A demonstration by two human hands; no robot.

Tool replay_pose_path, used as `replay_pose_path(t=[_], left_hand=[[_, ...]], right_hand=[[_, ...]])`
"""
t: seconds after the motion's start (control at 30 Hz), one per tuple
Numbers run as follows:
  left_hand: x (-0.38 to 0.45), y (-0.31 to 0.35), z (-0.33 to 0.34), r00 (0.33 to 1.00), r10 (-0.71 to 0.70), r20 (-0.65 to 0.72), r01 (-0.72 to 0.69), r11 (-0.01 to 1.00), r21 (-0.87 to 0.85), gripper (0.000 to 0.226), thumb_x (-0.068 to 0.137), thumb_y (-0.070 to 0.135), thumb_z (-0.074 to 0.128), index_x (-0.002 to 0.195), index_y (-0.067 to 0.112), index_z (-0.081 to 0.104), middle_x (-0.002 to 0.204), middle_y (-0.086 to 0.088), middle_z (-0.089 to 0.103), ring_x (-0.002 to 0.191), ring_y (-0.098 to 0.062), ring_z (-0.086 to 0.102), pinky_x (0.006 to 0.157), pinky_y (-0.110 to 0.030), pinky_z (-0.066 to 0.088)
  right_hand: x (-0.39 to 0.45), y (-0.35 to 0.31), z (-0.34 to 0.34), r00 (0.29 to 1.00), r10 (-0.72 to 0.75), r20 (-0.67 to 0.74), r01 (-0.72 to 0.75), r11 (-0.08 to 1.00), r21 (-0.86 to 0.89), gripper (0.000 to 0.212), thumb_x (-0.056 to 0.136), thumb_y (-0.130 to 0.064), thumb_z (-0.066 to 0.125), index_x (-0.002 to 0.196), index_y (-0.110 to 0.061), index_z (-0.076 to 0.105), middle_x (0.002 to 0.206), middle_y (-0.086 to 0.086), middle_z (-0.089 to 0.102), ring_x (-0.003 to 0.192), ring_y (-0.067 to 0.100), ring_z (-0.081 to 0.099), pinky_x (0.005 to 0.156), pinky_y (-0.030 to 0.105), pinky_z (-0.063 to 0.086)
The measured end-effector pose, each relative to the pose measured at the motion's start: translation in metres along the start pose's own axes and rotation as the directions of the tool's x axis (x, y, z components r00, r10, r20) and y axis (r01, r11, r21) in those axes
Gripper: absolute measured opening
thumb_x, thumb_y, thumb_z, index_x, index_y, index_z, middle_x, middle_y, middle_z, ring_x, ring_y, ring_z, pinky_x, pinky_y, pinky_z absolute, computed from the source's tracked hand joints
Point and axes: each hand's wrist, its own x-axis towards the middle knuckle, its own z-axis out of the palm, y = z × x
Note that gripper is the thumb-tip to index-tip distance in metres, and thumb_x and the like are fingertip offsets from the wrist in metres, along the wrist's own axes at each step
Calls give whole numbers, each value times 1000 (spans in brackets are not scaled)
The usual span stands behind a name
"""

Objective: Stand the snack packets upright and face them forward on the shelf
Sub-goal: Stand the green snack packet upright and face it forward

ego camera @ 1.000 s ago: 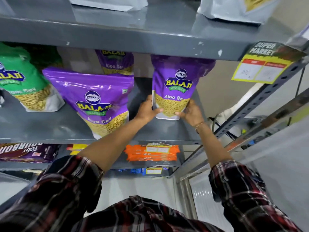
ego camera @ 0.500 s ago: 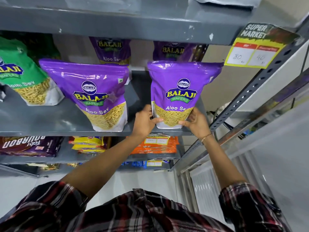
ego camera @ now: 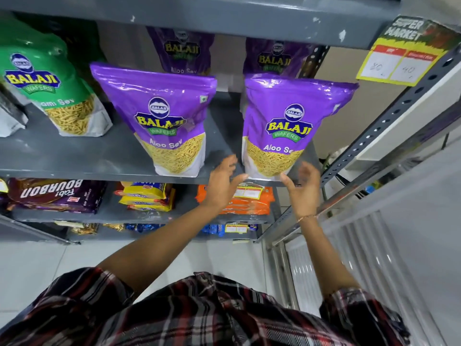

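On the grey metal shelf (ego camera: 74, 156), at its right end, a purple Aloo Sev packet (ego camera: 289, 126) stands upright with its printed front facing out, its base close to the shelf's front edge. Both hands flank that base with fingers spread and nothing held — the left hand (ego camera: 222, 186) just left of the packet's lower corner, the right hand (ego camera: 303, 188) just below and right of it, thumb tip near the bottom edge; whether either thumb touches the packet cannot be told. Left of this packet, with a gap between them, stands a second purple packet (ego camera: 164, 121), also upright and front-facing, leaning a little. Further left of that is a green Balaji packet (ego camera: 47, 83), tilted. Behind the right packet, deeper on the shelf, two more purple packets (ego camera: 184, 51) stand in shadow. Above and right of the right packet a yellow price tag (ego camera: 401, 58) hangs from the upright — figures 80 and 40.
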Motion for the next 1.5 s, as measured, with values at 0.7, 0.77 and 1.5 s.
replay_pose_path(t=[0.7, 0.77, 1.5], left_hand=[[3, -151, -417, 892, -105, -439, 168, 980, 107, 42, 78, 20, 73, 110, 0, 54, 91, -8, 64, 78, -5, 59, 73, -16, 45], [25, -158, -437, 923, -130, -361, 185, 975, 120, 62, 75, 16, 76, 125, -1, 44, 119, -19, 57, 103, -25, 57, 89, -28, 43], [51, -160, -451, 991, -66, -116, 73, 995, 62, 51, 78, 18, 73, 122, 8, 48, 118, -11, 65, 108, -21, 59, 93, -36, 50]], right_hand=[[-128, -209, 380, 865, -201, 459, 203, 978, 45, 19, 82, -20, 68, 93, -8, 59, 89, 13, 67, 70, 16, 56, 71, 30, 48], [-111, -222, 399, 894, -117, 432, 111, 993, 39, 41, 80, -17, 70, 113, -2, 51, 114, 21, 59, 89, 24, 58, 85, 35, 48], [-115, -232, 424, 939, -42, 342, 44, 999, 3, 58, 70, -23, 79, 116, -9, 46, 120, 10, 62, 95, 9, 54, 77, 18, 43]])
